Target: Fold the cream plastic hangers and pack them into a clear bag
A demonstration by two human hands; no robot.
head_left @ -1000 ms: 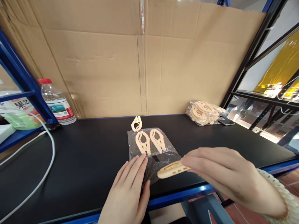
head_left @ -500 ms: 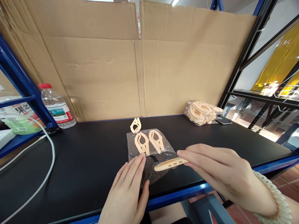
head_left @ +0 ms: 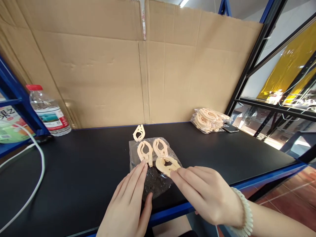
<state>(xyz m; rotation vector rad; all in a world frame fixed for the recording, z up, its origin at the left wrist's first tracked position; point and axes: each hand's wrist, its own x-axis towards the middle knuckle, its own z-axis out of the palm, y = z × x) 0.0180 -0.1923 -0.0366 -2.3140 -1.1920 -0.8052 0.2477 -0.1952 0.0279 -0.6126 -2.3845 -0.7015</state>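
Note:
A clear plastic bag (head_left: 134,154) lies on the black table, with two cream folding clothes hangers on or inside it: a left one (head_left: 145,153) and a right one (head_left: 160,146). My right hand (head_left: 206,191) pinches the end of another folding hanger (head_left: 164,165), held nearly flat over the bag and overlapping the right one. My left hand (head_left: 129,200) lies with fingers stretched out at the bag's left side, fingertips touching the lower end of the left hanger. Its thumb stands apart. Behind the bag, a single folded hanger (head_left: 139,133) rests on the table.
Several more hangers in clear packets (head_left: 208,120) are piled at the back right, beside a phone (head_left: 231,128). At left are a red-capped water bottle (head_left: 50,113) and a white cable (head_left: 40,171). A cardboard wall (head_left: 98,75) closes off the black table's (head_left: 86,171) back.
My right hand has moved left with the hanger and turned it from edge-on to flatter, over the bag. My left hand keeps its place on the bag. The view has shifted slightly right.

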